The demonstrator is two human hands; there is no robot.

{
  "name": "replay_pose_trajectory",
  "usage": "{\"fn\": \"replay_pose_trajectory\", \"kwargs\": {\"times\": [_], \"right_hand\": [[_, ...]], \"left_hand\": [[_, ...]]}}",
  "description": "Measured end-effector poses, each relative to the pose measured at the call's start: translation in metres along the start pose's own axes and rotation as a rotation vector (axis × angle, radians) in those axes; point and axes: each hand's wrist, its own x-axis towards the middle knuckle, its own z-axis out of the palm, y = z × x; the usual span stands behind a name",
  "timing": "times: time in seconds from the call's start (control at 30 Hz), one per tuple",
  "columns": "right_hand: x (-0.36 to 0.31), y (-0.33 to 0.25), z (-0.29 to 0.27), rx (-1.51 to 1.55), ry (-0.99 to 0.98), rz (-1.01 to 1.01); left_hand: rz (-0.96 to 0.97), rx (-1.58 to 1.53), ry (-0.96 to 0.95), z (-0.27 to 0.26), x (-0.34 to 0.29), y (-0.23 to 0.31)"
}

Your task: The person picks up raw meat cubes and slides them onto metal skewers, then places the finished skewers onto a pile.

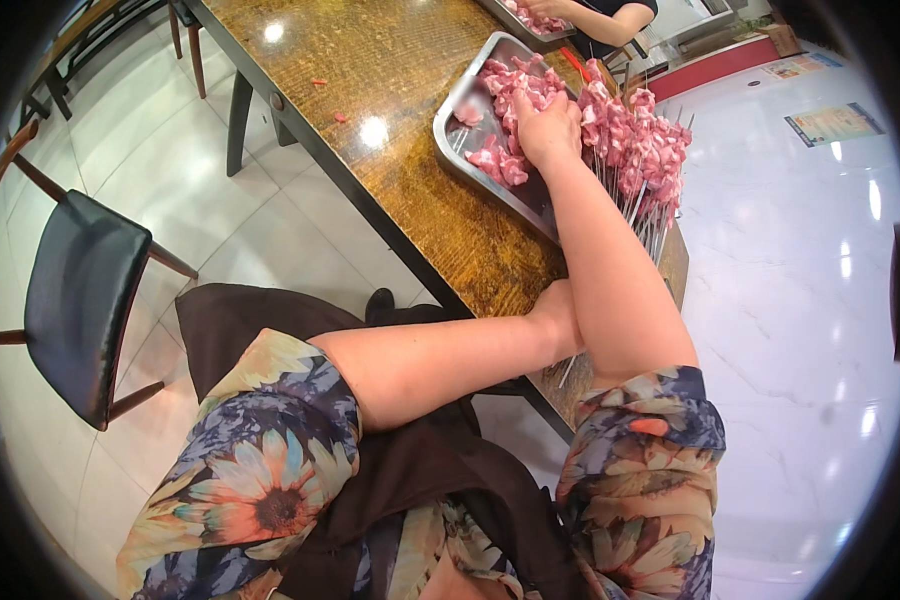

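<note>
The right hand (552, 130) reaches into a shallow, round-cornered silver metal tray (535, 203) on a glossy brown wood-patterned table (400, 150), its fingers bent down among small raw pink chunks of meat (508, 85). The chunks lie beneath and just beyond the fingers, with more to the left of the hand; whether a piece is pinched cannot be told, as the fingertips are buried. The heap has no single long axis, its pieces turned every which way.

The left hand (557, 303) is at the near edge of the table, below the tray, partly covered by the right forearm. Its fingers are hidden, so I cannot tell whether it is closed on anything. The end of a thin metal rod (568, 372) shows just below it, sloping down and slightly left; how it meets the hand is out of sight.

Right of the tray and the right hand lies a pile of thin metal skewers threaded with pink meat (635, 145). Their long axes run mostly lengthwise from the far side toward the wearer, fanning a little, with bare shafts at the near end.

At the far end, a person in a dark top has a hand (548, 10) at another metal tray of meat (532, 30).
</note>
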Motion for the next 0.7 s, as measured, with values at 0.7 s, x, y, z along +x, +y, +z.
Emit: {"fn": "replay_pose_trajectory", "kwargs": {"times": [0.7], "right_hand": [[0.058, 0.017, 0.015, 0.066, -0.168, 0.013]], "left_hand": [[-0.417, -0.799, -0.061, -0.007, -0.009, 0.011]]}}
